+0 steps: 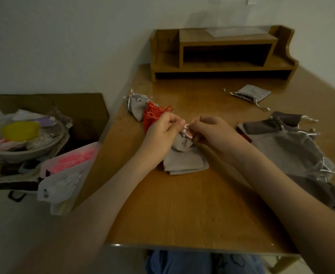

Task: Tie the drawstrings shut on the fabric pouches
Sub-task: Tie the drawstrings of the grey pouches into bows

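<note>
One drawstring, left hand, right hand

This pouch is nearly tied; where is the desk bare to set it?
Bare: desk between the forearms, and beyond the right hand up to the wooden shelf. Crowded: grey pouch pile at right, red pouch by the left hand.

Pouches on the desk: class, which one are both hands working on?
The central light grey pouch: left hand and right hand pinch its white drawstring; the red pouch and other grey pouches lie aside.
</note>
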`<state>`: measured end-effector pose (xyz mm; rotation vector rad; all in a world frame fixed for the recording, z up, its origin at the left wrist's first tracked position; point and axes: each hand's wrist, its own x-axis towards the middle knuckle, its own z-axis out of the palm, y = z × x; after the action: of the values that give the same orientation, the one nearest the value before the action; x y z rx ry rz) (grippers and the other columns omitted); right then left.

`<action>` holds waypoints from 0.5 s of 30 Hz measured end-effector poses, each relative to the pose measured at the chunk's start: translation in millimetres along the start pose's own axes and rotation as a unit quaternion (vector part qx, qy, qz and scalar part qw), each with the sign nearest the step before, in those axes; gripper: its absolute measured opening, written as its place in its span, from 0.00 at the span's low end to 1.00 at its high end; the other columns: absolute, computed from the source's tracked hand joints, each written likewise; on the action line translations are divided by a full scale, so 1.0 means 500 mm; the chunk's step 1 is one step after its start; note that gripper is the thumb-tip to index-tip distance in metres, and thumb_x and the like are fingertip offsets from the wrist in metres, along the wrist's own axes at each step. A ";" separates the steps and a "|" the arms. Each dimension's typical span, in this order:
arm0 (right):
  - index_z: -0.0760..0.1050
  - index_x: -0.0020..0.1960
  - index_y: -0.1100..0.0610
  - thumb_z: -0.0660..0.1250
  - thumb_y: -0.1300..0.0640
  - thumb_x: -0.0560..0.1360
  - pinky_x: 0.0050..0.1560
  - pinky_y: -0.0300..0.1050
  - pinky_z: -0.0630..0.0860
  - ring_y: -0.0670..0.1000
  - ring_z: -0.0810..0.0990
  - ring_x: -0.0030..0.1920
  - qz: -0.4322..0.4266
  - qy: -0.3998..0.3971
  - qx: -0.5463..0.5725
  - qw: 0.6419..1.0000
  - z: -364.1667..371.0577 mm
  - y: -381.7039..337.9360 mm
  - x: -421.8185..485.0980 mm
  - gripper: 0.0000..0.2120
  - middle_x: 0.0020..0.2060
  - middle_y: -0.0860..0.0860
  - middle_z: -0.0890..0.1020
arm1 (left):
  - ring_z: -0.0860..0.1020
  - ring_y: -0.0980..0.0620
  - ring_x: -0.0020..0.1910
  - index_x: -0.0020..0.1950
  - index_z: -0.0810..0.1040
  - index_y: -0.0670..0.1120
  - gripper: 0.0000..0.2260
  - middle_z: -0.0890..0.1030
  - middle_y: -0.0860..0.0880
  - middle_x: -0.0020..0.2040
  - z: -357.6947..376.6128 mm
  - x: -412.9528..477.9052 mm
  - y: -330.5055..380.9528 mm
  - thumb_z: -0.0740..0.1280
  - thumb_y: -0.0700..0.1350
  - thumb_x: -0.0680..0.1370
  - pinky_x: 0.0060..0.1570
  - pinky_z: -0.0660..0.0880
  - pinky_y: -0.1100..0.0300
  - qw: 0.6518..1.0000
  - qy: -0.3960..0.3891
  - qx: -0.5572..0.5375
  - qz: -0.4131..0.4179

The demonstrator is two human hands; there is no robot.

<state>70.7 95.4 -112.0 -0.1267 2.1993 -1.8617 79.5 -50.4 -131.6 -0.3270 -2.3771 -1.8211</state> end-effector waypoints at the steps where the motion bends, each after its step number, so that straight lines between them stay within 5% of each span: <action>1: 0.74 0.45 0.58 0.61 0.62 0.79 0.36 0.38 0.71 0.46 0.73 0.34 -0.021 0.011 -0.013 1.000 0.003 0.001 -0.001 0.05 0.37 0.53 0.76 | 0.78 0.54 0.42 0.46 0.73 0.50 0.04 0.79 0.51 0.41 0.001 0.000 -0.002 0.61 0.45 0.81 0.48 0.74 0.55 1.000 0.008 0.007 -0.002; 3: 0.73 0.44 0.57 0.62 0.63 0.78 0.35 0.36 0.72 0.42 0.75 0.31 -0.084 0.027 -0.052 0.995 0.005 0.002 -0.004 0.05 0.35 0.50 0.77 | 0.77 0.47 0.43 0.47 0.72 0.51 0.04 0.79 0.46 0.44 0.001 0.002 -0.006 0.60 0.47 0.81 0.48 0.74 0.47 1.000 0.016 0.022 -0.011; 7: 0.73 0.45 0.58 0.63 0.65 0.77 0.35 0.33 0.72 0.38 0.75 0.33 -0.185 0.020 -0.111 0.976 0.003 0.002 -0.010 0.04 0.34 0.47 0.76 | 0.74 0.48 0.44 0.49 0.73 0.50 0.05 0.77 0.44 0.45 0.001 0.007 -0.007 0.60 0.48 0.81 0.50 0.74 0.43 0.998 0.015 0.001 -0.056; 11: 0.73 0.45 0.57 0.62 0.65 0.78 0.35 0.32 0.72 0.38 0.75 0.33 -0.220 0.013 -0.078 0.972 0.003 -0.002 -0.013 0.06 0.31 0.42 0.77 | 0.77 0.51 0.44 0.44 0.77 0.51 0.09 0.80 0.50 0.41 0.003 0.006 -0.004 0.60 0.44 0.82 0.50 0.74 0.52 0.996 -0.014 -0.059 -0.059; 13: 0.73 0.47 0.58 0.63 0.63 0.78 0.36 0.32 0.73 0.38 0.76 0.33 -0.220 0.017 -0.062 0.973 0.004 -0.002 -0.012 0.02 0.34 0.45 0.77 | 0.78 0.56 0.42 0.42 0.77 0.50 0.11 0.80 0.53 0.38 0.002 0.003 0.001 0.60 0.42 0.82 0.47 0.74 0.59 0.995 -0.022 -0.080 -0.050; 15: 0.71 0.50 0.57 0.69 0.57 0.74 0.34 0.33 0.73 0.39 0.75 0.33 -0.194 0.017 -0.037 0.980 0.005 -0.004 -0.011 0.09 0.37 0.49 0.76 | 0.79 0.57 0.43 0.44 0.79 0.48 0.09 0.81 0.52 0.39 0.001 0.003 0.001 0.61 0.42 0.81 0.47 0.76 0.62 0.994 -0.021 -0.091 -0.052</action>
<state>76.5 94.1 -109.8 -0.5799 2.4041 -1.9794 78.0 -49.8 -130.6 -0.2679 -2.3001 -2.1036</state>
